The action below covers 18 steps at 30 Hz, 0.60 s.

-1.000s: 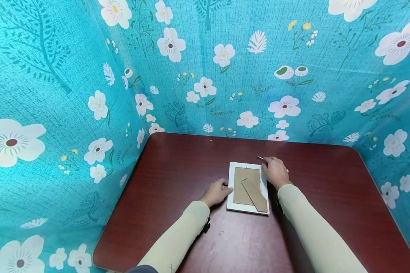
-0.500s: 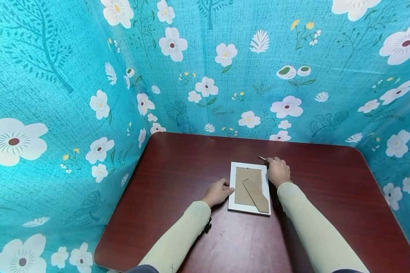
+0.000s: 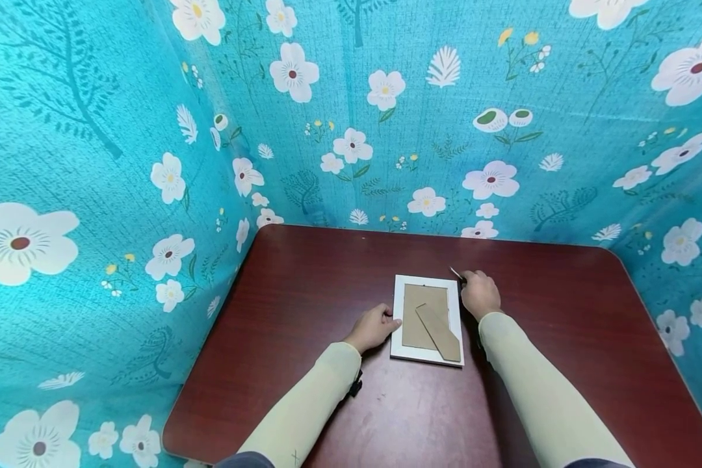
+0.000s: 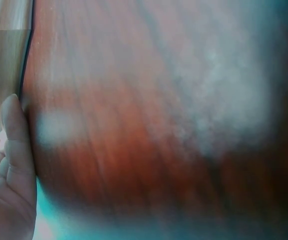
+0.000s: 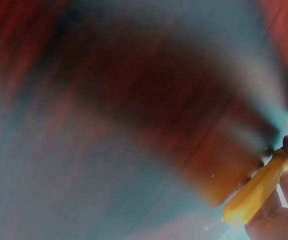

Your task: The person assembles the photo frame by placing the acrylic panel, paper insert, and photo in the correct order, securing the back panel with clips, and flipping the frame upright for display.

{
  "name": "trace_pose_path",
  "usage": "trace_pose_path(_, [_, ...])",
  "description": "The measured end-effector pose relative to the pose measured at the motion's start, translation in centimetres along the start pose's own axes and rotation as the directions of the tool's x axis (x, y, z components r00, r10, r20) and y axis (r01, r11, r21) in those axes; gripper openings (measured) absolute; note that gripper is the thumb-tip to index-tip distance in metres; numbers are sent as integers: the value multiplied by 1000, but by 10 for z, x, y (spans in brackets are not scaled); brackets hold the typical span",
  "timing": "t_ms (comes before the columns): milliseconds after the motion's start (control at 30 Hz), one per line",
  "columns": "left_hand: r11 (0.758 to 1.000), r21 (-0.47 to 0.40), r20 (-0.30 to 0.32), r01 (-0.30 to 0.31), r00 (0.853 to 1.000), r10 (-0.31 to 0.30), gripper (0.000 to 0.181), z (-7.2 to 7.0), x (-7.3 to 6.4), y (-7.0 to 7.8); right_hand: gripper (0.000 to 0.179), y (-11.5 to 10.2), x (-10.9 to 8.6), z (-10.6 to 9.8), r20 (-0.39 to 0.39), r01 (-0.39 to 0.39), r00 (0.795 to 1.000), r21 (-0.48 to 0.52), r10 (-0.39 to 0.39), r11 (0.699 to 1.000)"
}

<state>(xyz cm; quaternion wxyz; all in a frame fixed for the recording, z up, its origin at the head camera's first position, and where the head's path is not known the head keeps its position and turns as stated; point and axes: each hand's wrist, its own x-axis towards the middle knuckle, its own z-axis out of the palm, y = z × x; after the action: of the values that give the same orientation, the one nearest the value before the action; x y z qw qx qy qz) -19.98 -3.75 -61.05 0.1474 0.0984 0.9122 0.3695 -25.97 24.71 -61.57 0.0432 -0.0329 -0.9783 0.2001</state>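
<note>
A white picture frame (image 3: 426,355) lies face down on the table, its brown backing board (image 3: 419,296) and slanted stand leg (image 3: 441,335) showing. At the frame's left edge, my left hand (image 3: 372,328) pinches the border, with the thumb on top. The left wrist view has that hand (image 4: 14,165) against the frame's pale side (image 4: 9,60). Just beyond the upper right corner, my right hand (image 3: 481,294) holds a screwdriver (image 3: 456,273), whose thin metal shaft points up and left. Its yellow handle (image 5: 256,195) shows between the fingers in the right wrist view; its tip is too small to tell.
The dark red table (image 3: 310,279) has rounded corners and extends well past the frame on both sides. Turquoise flowered cloth (image 3: 327,117) hangs behind the table and along its left and right sides.
My right hand has shifted slightly right, off the frame's right border, and the screwdriver shaft has turned to point more steeply away. The left hand and the frame stay almost where they were.
</note>
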Motion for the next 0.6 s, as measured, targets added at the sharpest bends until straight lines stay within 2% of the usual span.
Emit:
trace_pose_path(300, [1000, 6, -4, 7, 1000, -7, 36, 1, 0, -1, 29, -4, -7, -6, 28, 16, 999, 43, -18, 999])
trace_pose_path(600, [1000, 25, -9, 6, 1000, -5, 35, 0, 1, 0, 32, -12, -13, -16, 28, 62, 998, 43, -63, 997])
